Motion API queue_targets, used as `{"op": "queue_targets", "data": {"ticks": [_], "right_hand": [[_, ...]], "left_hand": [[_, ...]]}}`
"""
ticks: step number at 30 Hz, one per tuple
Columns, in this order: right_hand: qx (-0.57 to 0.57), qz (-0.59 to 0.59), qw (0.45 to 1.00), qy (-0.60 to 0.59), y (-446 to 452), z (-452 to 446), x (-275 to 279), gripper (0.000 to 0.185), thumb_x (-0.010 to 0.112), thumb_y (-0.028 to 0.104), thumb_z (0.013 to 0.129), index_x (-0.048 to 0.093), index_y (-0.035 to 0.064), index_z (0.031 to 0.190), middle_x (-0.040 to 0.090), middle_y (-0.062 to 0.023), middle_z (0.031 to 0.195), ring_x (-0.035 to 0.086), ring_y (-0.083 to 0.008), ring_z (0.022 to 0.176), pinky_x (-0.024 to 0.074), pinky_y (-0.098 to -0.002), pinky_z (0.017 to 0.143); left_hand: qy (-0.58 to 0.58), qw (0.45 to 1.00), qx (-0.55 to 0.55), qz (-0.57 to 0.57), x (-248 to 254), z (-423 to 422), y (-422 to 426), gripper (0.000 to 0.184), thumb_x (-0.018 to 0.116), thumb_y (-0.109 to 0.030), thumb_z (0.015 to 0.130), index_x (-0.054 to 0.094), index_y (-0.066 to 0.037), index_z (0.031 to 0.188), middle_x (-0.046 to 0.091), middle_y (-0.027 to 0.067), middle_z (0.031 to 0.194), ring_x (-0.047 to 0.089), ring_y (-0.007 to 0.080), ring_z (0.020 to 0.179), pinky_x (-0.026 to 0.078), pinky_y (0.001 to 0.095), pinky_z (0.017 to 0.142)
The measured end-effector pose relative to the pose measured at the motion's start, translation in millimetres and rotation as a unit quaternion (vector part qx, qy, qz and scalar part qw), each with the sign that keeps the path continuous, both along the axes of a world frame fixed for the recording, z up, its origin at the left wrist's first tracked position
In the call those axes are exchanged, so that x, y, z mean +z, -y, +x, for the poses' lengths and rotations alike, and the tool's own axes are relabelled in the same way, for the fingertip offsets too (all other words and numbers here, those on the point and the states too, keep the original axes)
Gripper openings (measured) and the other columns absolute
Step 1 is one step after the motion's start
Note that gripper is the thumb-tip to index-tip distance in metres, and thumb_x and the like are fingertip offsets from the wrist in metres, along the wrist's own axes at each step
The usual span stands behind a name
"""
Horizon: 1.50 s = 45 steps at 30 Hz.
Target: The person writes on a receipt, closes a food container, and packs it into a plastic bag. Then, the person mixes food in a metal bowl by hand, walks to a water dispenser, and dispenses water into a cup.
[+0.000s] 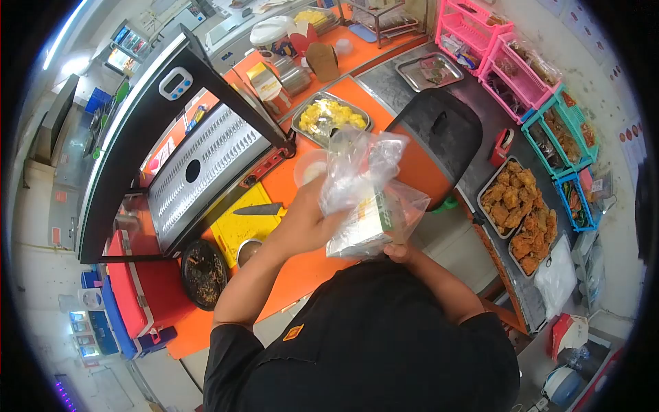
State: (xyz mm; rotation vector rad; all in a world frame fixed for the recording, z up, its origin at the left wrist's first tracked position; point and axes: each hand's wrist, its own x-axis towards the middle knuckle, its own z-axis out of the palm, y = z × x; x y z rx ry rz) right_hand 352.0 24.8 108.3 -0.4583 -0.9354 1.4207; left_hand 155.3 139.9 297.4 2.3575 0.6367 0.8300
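Grips crumpled clear bag with left hand, closed on its side; pinches lower corner with right hand. Holds bag before torso, near orange counter. Could slip or tear, given thin, slack film; could nudge knife on yellow board, through closeness to left hand. See inside: boxy, straight-edged white-and-green package. Note tapered blade, lumpy yellow pieces, craggy fried pieces.

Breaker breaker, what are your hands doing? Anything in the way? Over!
Left hand and right hand holding clear plastic bag. White-and-green box inside. Knife nearby on yellow board, not touching bag.
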Motion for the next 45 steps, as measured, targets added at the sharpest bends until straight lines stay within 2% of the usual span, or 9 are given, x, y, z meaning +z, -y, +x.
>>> {"op": "queue_targets", "data": {"ticks": [1,5,10,13,16,24,38,41,45], "right_hand": [[0.007,0.000,1.000,0.002,3,0,-3,0.122,0.081,0.033,0.074,0.012,0.0052,0.170,0.033,-0.0171,0.169,0.036,-0.0343,0.157,0.0268,-0.0522,0.130],[0.065,-0.027,0.976,0.204,9,9,-8,0.119,0.084,0.038,0.075,0.020,0.0010,0.168,0.031,-0.0191,0.171,0.034,-0.0345,0.157,0.0182,-0.0511,0.132],[0.013,0.038,0.941,0.336,6,14,43,0.128,0.095,0.048,0.068,0.027,-0.0005,0.166,0.036,-0.0204,0.168,0.034,-0.0352,0.157,0.0202,-0.0516,0.130],[-0.108,0.027,0.991,0.073,-2,2,56,0.133,0.100,0.052,0.063,0.032,-0.0028,0.163,0.041,-0.0235,0.163,0.037,-0.0380,0.155,0.0265,-0.0534,0.128],[-0.046,0.137,0.821,0.552,-21,1,57,0.129,0.098,0.056,0.066,0.034,-0.0044,0.161,0.050,-0.0312,0.152,0.050,-0.0455,0.143,0.0411,-0.0524,0.120],[0.053,0.064,0.816,0.572,-39,-33,-22,0.119,0.096,0.053,0.069,0.037,-0.0017,0.156,0.054,-0.0308,0.145,0.055,-0.0477,0.136,0.0454,-0.0542,0.115],[-0.006,0.214,0.719,0.662,-57,-85,-83,0.087,0.087,0.052,0.080,0.054,0.0074,0.148,0.054,-0.0233,0.145,0.052,-0.0419,0.133,0.0447,-0.0568,0.103],[0.117,0.112,0.685,0.711,-71,-93,-69,0.074,0.080,0.048,0.089,0.057,0.0072,0.147,0.057,-0.0240,0.142,0.051,-0.0422,0.136,0.0428,-0.0566,0.107],[0.019,0.114,0.682,0.722,-61,-96,-89,0.055,0.071,0.036,0.099,0.061,0.0036,0.143,0.063,-0.0261,0.134,0.054,-0.0429,0.133,0.0418,-0.0576,0.107]], "left_hand": [[0.031,0.977,-0.022,-0.209,-6,-2,5,0.037,0.075,-0.009,0.091,0.069,0.001,0.126,0.076,0.0192,0.099,0.075,0.0341,0.090,0.058,0.0421,0.084],[0.049,0.971,0.083,-0.217,-13,-1,21,0.023,0.071,-0.008,0.096,0.073,0.003,0.116,0.079,0.0128,0.094,0.072,0.0147,0.086,0.056,0.0356,0.076],[-0.038,0.983,0.122,-0.135,-17,-23,32,0.028,0.076,-0.010,0.087,0.076,-0.001,0.114,0.076,0.0217,0.087,0.076,0.0406,0.078,0.059,0.0451,0.071],[-0.103,0.978,0.156,-0.089,-40,-33,35,0.028,0.078,-0.014,0.087,0.075,-0.003,0.113,0.075,0.0231,0.084,0.074,0.0438,0.077,0.058,0.0498,0.070],[-0.155,0.968,0.188,-0.061,-96,-41,31,0.031,0.079,-0.017,0.087,0.074,-0.002,0.114,0.074,0.0237,0.084,0.073,0.0450,0.076,0.058,0.0524,0.070],[-0.023,0.965,0.237,-0.106,-217,-63,28,0.029,0.074,-0.013,0.092,0.074,-0.002,0.118,0.075,0.0248,0.090,0.073,0.0461,0.080,0.058,0.0519,0.074],[-0.136,0.887,0.313,-0.311,-233,-79,32,0.038,0.074,-0.037,0.097,0.078,-0.001,0.108,0.078,0.0222,0.091,0.078,0.0392,0.089,0.060,0.0480,0.078],[-0.047,0.863,0.224,-0.450,-226,-103,37,0.057,0.079,-0.037,0.093,0.067,0.000,0.134,0.075,0.0227,0.122,0.074,0.0359,0.113,0.057,0.0469,0.092],[0.002,0.953,0.204,-0.223,-235,-120,63,0.108,0.091,-0.033,0.080,0.030,0.000,0.162,0.052,0.0264,0.154,0.052,0.0394,0.143,0.044,0.0467,0.116]]}}
